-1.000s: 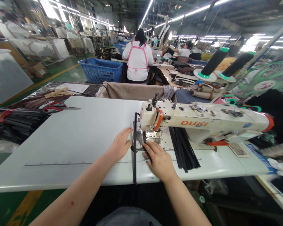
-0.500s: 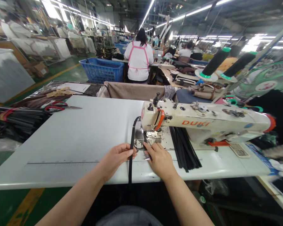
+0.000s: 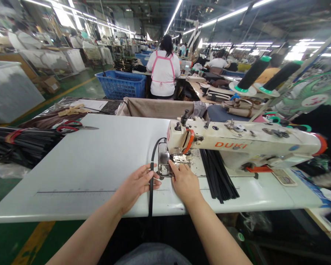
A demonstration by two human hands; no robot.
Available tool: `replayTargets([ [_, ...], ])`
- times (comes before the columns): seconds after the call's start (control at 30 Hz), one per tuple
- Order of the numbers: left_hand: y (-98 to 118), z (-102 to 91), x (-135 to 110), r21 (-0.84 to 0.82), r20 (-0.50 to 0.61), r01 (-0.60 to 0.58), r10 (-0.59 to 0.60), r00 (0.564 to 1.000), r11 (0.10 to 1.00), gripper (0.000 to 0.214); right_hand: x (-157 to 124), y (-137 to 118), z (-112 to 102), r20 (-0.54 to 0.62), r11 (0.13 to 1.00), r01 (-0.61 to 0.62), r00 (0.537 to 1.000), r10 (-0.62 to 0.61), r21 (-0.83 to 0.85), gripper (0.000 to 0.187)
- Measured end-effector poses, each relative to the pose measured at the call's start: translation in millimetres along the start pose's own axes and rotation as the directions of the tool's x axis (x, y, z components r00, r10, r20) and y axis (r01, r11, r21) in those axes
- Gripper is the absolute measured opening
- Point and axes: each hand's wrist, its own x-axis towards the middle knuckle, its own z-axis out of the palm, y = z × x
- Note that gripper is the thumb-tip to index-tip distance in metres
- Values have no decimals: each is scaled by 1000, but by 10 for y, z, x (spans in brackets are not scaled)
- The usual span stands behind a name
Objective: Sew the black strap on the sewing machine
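A narrow black strap [image 3: 151, 195] curves from under the head of a white sewing machine [image 3: 231, 141] and hangs over the table's front edge. My left hand [image 3: 136, 186] has it loosely between thumb and fingers, left of the needle plate. My right hand [image 3: 186, 184] rests at the plate's front, its index finger stretched toward the presser foot and the other fingers curled. What lies under that palm is hidden. Several black straps [image 3: 217, 176] lie in a bunch under the machine arm, right of my right hand.
Red-handled scissors [image 3: 74, 127] lie at the white table's [image 3: 105, 154] left edge, beside a tied bundle of black strips [image 3: 24, 145]. A fabric-lined bin [image 3: 157, 106] stands behind the table. Thread cones [image 3: 252, 75] and a fan [image 3: 314, 97] are at right. A person [image 3: 163, 71] sits ahead.
My left hand's fingers have loosened and spread somewhat around the strap, whose loop bows farther left. A small metal blade seen under my right hand is now out of sight. The view has shifted slightly.
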Motion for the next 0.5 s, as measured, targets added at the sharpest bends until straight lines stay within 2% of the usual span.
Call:
replayTargets([
  [0.23,-2,33,85,-54,-102,-62,56,993,997,51,8,-16,4,7,1000,-29,1000,29,-9,61],
  [0.37,-35,27,62,-25,-85,-33,31,996,999,52,11,-19,16,5,999,-34,999,34,-14,60],
  [0.5,-78,7,34,10,-69,10,-10,998,1000,41,12,-24,8,1,999,-40,999,40,-18,61],
])
